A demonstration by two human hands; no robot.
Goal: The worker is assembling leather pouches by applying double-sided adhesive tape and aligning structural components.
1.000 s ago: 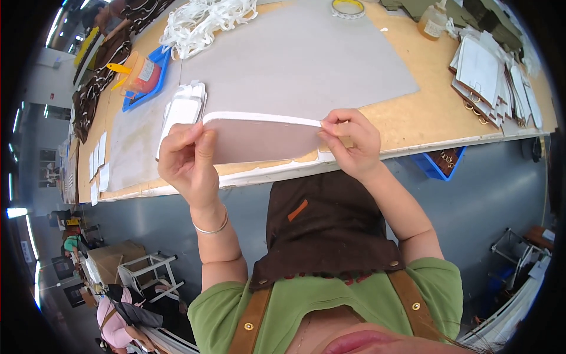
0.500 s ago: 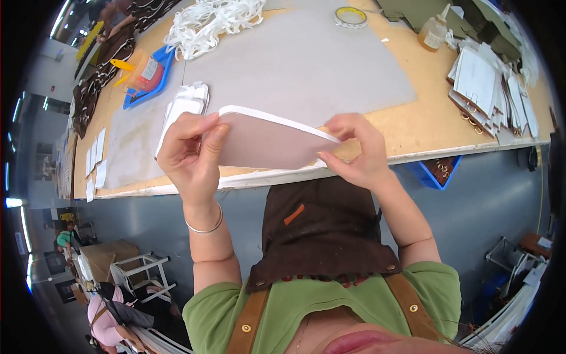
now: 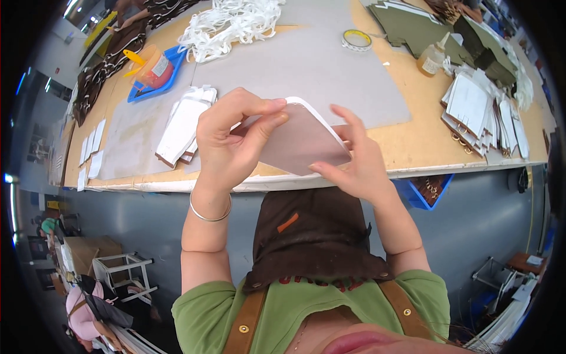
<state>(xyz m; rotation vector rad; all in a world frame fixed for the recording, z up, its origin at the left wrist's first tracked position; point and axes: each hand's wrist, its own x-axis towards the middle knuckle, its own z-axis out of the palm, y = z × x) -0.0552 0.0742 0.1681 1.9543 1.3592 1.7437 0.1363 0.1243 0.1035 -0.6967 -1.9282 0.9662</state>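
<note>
A thin mauve-grey panel [image 3: 298,141] with a white strip along its upper edge is held up at a tilt over the table's front edge. My left hand [image 3: 236,133] pinches its upper left corner between thumb and fingers. At the right edge, my right hand [image 3: 356,153] is loosely curled round the panel, thumb at the near side and some fingers behind it, the index finger lifted. How firmly those hidden fingers press cannot be seen. Left of the panel lies a stack of white pieces with brown edges [image 3: 184,127].
A blue tray [image 3: 171,82] bears a container of red stuff [image 3: 156,68]. Beyond are a heap of white strips [image 3: 227,29], a tape roll [image 3: 356,40] and a bottle [image 3: 431,59]. White pieces with rings [image 3: 471,109] lie right. A blue bin [image 3: 435,200] sits below the table edge.
Both hands have turned the panel, so its white edge now slopes more steeply down to the right. My left hand has moved right, and the right index finger has lifted off the edge.
</note>
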